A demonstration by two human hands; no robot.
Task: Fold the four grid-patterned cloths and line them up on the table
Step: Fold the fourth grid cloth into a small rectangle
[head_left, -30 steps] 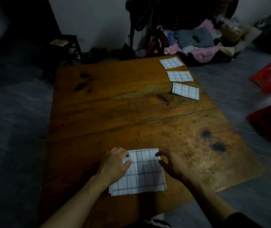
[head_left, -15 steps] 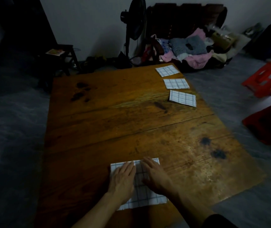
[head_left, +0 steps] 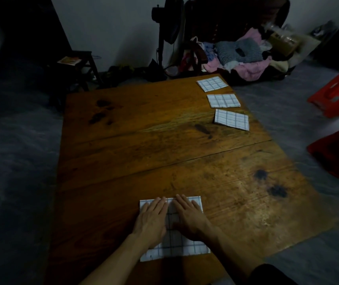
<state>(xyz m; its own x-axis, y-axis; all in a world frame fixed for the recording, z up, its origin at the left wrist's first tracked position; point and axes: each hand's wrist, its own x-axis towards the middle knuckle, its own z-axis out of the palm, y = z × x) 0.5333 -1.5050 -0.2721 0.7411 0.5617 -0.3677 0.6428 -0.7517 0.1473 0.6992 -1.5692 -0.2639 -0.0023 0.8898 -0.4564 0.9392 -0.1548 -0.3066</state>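
At the table's (head_left: pixel 123 153) near edge, left hand (head_left: pixel 151 221) and right hand (head_left: pixel 191 218) press flat, fingers straight, on the fourth cloth (head_left: pixel 173 246); three folded cloths (head_left: pixel 223 100) line up far to the right.

Dim room, dark vignetted edges, wide-angle bending, soft focus

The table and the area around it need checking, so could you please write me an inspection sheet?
Surface: wooden table, dark stains.
Job's things: three folded cloths in a line at far right; fourth cloth at near edge.
Clutter: nothing seen on the table.
Grippers: left hand and right hand press flat on fourth cloth.
Cables: nothing seen.
Surroundings: clothes pile, standing fan, red stools, dark stool.
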